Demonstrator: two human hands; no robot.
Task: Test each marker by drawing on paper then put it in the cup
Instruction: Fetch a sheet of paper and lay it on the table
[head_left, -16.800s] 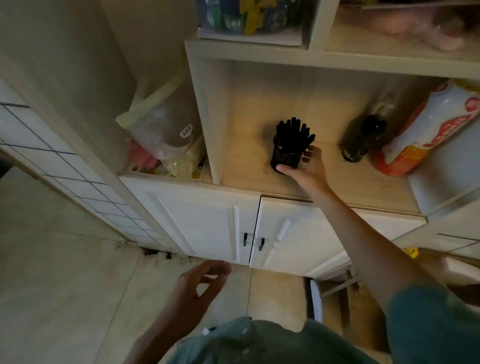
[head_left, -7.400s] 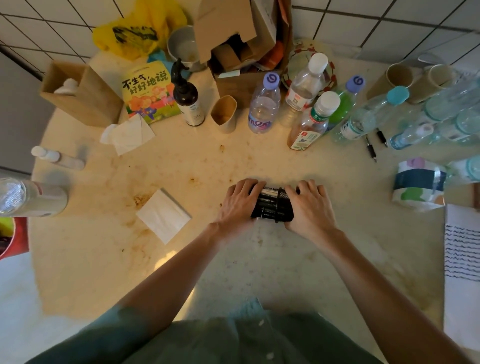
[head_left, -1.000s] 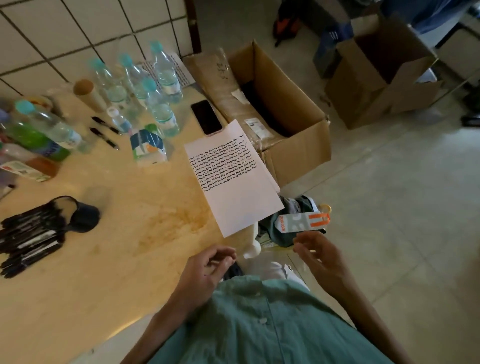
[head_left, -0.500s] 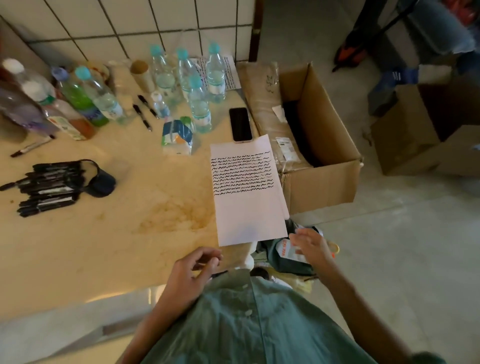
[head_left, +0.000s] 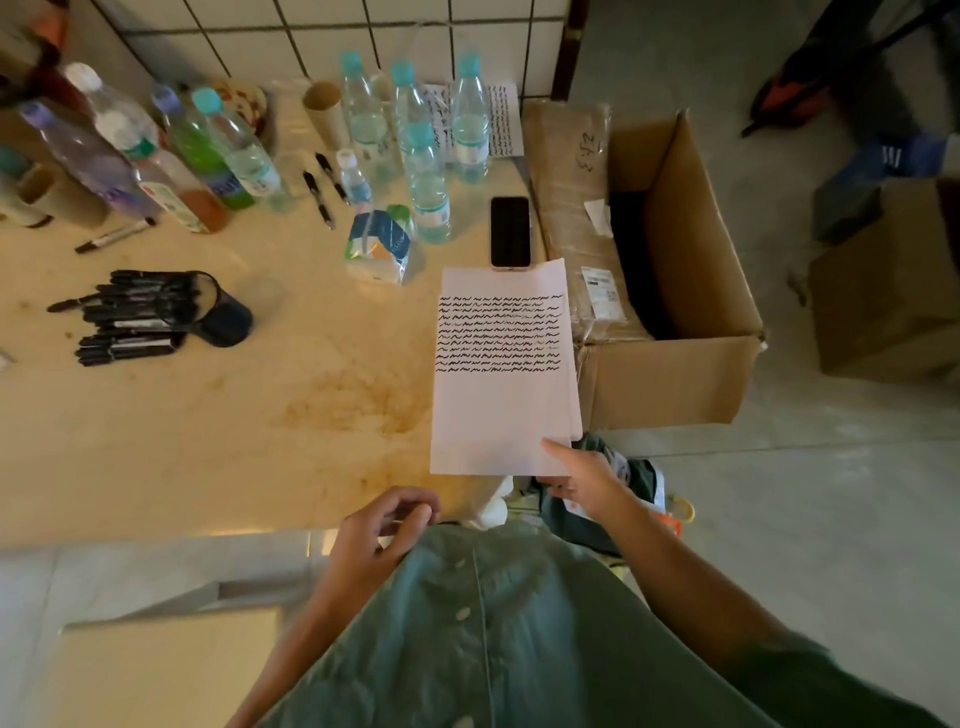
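A person in a green buttoned shirt stands at the near edge of a stained beige bench (head_left: 208, 441), the right hand (head_left: 582, 478) pinching the near right corner of a white sheet of paper (head_left: 501, 410), thumb on top and fingers beneath. The upper half of the sheet carries rows of black wavy test strokes; no words can be read. The left hand (head_left: 379, 530) hovers at the bench edge, fingers loosely curled and holding nothing. Well to the left, a black cup (head_left: 221, 312) lies on its side with a bundle of black markers (head_left: 130, 317) spilling from its mouth; their labels are too small to read. A dark phone (head_left: 510, 231) lies just beyond the paper, beside water bottles (head_left: 428, 176). An open cardboard box (head_left: 670, 291) stands right of the bench, with unreadable handwriting on its flap.
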